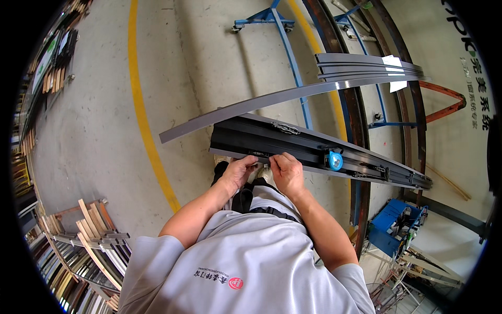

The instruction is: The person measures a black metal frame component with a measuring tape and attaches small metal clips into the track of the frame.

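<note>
A long dark grey metal profile with black channels lies across in front of me, stretching off to the right. My left hand is closed at its near edge, fingers pinched beside a small dark fitting. Close by on the same edge, my right hand is closed too, its fingertips bent inward. Whatever sits between the fingers is too small to make out. Metal hardware rests on the profile's far edge. A blue tape measure stands on the profile, right of my right hand.
Beyond lies a long grey bar, beside a stack of grey profiles with white paper on it. Dark rails support them. At right are a blue bin and an orange bracket. Racks of strips stand left.
</note>
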The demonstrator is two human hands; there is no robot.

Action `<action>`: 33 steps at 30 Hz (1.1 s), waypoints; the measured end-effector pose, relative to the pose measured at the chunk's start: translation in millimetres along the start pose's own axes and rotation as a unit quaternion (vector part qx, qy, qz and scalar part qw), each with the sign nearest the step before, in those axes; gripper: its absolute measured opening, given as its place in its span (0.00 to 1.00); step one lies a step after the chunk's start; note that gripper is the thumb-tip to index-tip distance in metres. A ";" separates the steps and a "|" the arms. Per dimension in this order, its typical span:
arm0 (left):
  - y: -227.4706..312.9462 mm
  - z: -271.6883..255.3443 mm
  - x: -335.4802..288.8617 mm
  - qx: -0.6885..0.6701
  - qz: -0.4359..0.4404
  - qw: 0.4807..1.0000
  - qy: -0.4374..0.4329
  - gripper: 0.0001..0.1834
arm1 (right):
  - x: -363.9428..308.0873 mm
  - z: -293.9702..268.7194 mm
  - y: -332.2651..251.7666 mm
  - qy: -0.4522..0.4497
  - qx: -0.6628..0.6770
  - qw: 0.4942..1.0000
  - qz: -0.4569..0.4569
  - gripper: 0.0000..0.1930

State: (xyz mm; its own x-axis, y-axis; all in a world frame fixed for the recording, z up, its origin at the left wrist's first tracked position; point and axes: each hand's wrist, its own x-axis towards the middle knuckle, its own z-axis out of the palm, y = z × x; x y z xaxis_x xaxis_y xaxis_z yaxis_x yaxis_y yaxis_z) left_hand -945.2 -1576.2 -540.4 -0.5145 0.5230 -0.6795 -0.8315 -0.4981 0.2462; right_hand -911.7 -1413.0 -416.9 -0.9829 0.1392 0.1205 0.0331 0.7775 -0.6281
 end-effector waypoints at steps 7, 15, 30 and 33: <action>2.3 2.0 -1.9 0.010 -0.003 1.000 -0.004 0.04 | 0.2 4.5 12.3 0.020 -0.013 0.999 0.029 0.04; -2.9 -17.2 10.5 0.020 -0.020 0.999 -0.035 0.04 | 24.4 -8.6 -8.5 -0.101 -0.128 0.979 -0.121 0.08; 70.8 -42.8 -33.3 0.075 0.112 0.990 0.051 0.15 | 21.1 -5.9 -24.6 -0.137 -0.169 0.976 -0.017 0.12; 70.6 -42.0 -34.1 0.076 0.114 0.989 0.051 0.16 | 11.8 17.1 -15.0 -0.092 0.082 0.964 0.234 0.15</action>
State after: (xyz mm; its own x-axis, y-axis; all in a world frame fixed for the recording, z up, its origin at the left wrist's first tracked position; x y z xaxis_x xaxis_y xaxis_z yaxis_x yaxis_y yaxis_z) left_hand -977.6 -1658.3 -528.9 -0.6746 0.3321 -0.6593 -0.7224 -0.4804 0.4973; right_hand -926.9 -1433.5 -419.2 -0.8833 0.3277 -0.3352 0.4666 0.5469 -0.6951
